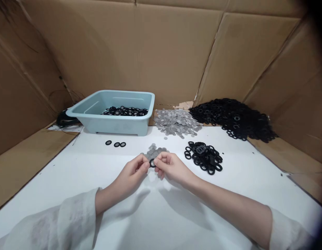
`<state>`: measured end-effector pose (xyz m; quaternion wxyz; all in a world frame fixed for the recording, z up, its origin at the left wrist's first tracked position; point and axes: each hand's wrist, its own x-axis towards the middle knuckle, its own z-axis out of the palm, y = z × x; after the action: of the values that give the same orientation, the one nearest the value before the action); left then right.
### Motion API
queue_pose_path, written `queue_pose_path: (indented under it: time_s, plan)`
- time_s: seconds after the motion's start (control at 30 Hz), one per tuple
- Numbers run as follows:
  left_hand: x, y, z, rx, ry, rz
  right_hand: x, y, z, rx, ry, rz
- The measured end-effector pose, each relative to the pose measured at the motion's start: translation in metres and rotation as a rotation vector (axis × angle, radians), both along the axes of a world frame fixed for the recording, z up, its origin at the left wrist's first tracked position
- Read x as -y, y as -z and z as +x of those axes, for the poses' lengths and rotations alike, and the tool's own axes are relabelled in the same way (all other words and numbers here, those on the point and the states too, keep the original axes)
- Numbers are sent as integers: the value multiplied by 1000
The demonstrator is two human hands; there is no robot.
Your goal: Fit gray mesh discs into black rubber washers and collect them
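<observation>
A black rubber ring washer [152,166] is pinched between the fingertips of both hands, just above the table. My left hand [133,171] grips its left edge with thumb and forefinger. On the opposite side, my right hand [172,167] holds the right edge, its other fingers curled. Whether a disc sits inside the ring is too small to tell. Directly behind the hands lies a small pile of thin grey discs [157,151], partly hidden by the fingers. To the right is a small heap of loose black ring washers [206,158].
A light blue basin [115,124] at the back left holds many rings with grey centres. Several disc-filled rings [117,144] lie before it. Behind are a larger grey disc pile [178,121] and a big black ring heap [234,118]. Cardboard walls [174,52] enclose the white table [72,166].
</observation>
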<state>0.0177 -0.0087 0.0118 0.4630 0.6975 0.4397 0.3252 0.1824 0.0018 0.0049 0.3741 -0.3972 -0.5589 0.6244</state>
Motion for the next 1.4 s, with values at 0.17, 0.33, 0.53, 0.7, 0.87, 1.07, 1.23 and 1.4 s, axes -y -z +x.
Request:
queue_pose_path:
  time_s: [0.17, 0.33, 0.53, 0.7, 0.87, 1.07, 1.23, 1.4]
  plan:
    - [3, 1, 1, 27, -10, -36, 1, -2, -1, 20, 2, -26]
    - [2, 1, 3, 126, -64, -97, 4, -6, 0, 32, -11, 64]
    - [2, -1, 4, 270, -34, -207, 5, -7, 3, 93, -5, 372]
    - [2, -5, 4, 283, -29, -250, 3, -6, 3, 123, 15, 374]
    - [-1, -2, 2, 255, -6, -200, 3, -7, 4, 156, -46, 415]
    - [-2, 1, 3, 154, -58, -146, 5, -6, 5, 275, -64, 575]
    - [0, -2, 6, 153, -106, -122, 8, -5, 2, 271, -88, 552]
    - [3, 0, 5, 150, -93, -108, 12, -5, -1, 169, -19, 481]
